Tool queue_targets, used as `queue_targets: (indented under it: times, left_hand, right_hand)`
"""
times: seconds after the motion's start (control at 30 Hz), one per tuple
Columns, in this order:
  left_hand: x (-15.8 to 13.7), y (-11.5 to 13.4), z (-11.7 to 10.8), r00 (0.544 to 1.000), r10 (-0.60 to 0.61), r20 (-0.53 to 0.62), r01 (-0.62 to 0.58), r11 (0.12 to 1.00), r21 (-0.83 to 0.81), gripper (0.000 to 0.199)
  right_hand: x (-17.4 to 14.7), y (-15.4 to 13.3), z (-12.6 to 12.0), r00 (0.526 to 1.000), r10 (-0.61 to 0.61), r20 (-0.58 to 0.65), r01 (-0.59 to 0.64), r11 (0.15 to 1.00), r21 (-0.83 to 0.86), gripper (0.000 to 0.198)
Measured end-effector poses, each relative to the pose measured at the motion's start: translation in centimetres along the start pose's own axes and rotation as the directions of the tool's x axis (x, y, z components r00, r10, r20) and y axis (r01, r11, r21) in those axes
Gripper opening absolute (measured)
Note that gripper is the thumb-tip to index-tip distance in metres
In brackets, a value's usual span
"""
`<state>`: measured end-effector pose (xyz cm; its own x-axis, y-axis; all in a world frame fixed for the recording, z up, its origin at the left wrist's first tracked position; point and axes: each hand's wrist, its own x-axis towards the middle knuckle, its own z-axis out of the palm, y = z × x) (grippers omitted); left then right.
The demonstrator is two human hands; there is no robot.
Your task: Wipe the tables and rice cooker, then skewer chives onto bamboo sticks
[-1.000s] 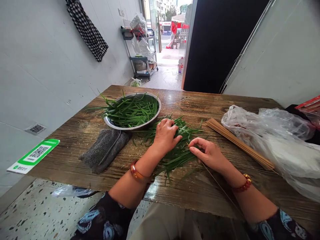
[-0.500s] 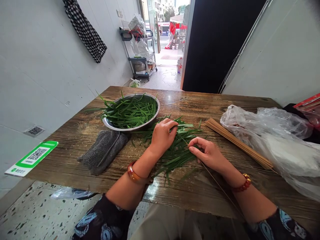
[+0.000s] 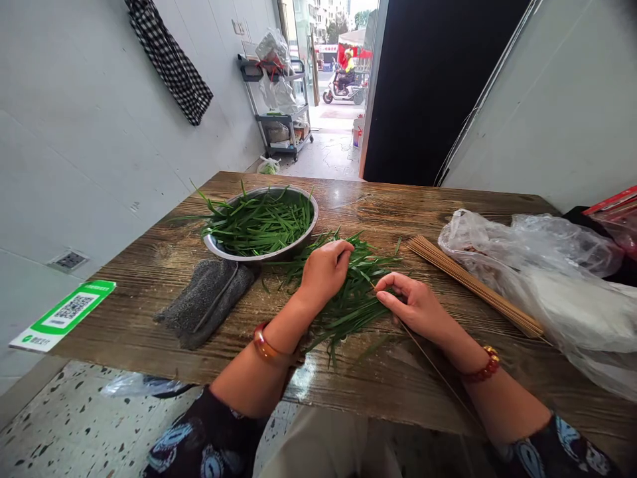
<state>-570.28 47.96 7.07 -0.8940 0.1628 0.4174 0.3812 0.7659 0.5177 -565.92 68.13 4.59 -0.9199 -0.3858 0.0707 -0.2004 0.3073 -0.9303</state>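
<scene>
My right hand (image 3: 415,305) pinches a thin bamboo skewer (image 3: 430,358) between thumb and fingers. Its tip pokes out toward the leaves, and the long end runs back under my right forearm. Left of it, my left hand (image 3: 326,269) is closed in a pinch above a loose pile of garlic chives (image 3: 355,315); whatever its fingertips hold is hidden. A narrow green leaf lies near the skewer's tip, but I cannot tell whether it is threaded on. Behind my left hand, a steel bowl (image 3: 212,247) is heaped with cut garlic chives (image 3: 263,222).
A bundle of bamboo skewers (image 3: 472,285) lies to the right, beside clear plastic bags (image 3: 572,299). On the left are a dark mesh cloth (image 3: 209,302) and a green QR card (image 3: 64,315) at the table's edge. A cart (image 3: 279,99) stands beyond the wooden table (image 3: 388,392).
The leaf that stretched right from my left fingertips now hangs lower, near the skewer tip. My left hand has shifted slightly; my right is nearly still. A scooter rider appears outside.
</scene>
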Motion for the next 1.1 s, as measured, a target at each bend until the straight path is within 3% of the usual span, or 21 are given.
queue_targets:
  times: [0.1, 0.2, 0.43, 0.7, 0.97, 1.1]
  left_hand:
    - [0.1, -0.2, 0.1, 0.999, -0.015, -0.033, 0.010, 0.988, -0.153, 0.022]
    - [0.2, -0.1, 0.1, 0.999, -0.054, 0.005, 0.054, 0.956, -0.288, 0.024]
    - [0.2, 0.4, 0.0, 0.996, -0.081, 0.035, 0.088, 0.901, -0.425, 0.029]
    - [0.0, 1.6, -0.2, 0.981, -0.052, 0.189, 0.126, 0.908, -0.400, 0.026]
    - [-0.2, 2.3, -0.3, 0.979, 0.006, 0.205, 0.075, 0.920, -0.384, 0.011]
    - [-0.2, 2.3, -0.2, 0.958, -0.052, 0.281, 0.183, 0.868, -0.462, 0.009]
  right_hand:
    - [0.0, 0.1, 0.0, 1.000, 0.000, -0.009, 0.000, 1.000, -0.002, 0.019]
    - [0.1, 0.2, -0.1, 0.999, -0.009, -0.050, 0.008, 1.000, -0.017, 0.019]
    - [0.1, 0.6, -0.2, 0.980, 0.028, -0.196, -0.015, 0.997, 0.069, 0.026]
    - [0.2, 0.4, -0.1, 0.975, 0.036, -0.217, -0.007, 0.991, 0.133, 0.028]
    - [0.3, 0.6, 0.0, 0.980, 0.075, -0.187, -0.043, 0.985, 0.170, 0.038]
    - [0.3, 0.5, -0.1, 0.980, 0.067, -0.189, -0.035, 0.985, 0.168, 0.035]
